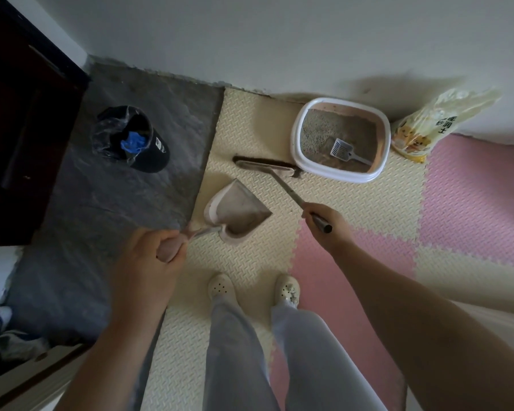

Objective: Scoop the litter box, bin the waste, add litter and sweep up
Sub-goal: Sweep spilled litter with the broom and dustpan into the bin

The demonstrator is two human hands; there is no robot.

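Two items are flanking litter box (339, 177): bin (158, 149) L, litter bag (428, 126) R; L hand (158, 256) gripping dustpan (238, 209), R hand (324, 222) gripping broom (264, 167).

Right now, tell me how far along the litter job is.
Scooping looks done: the scoop lies in the litter box, and the litter bag stands beside it. Sweeping is in hand: the right hand grips the broom, the left hand grips the dustpan, which seems to hold grit. Probably left: finish sweeping and tip the dustpan into the bin.
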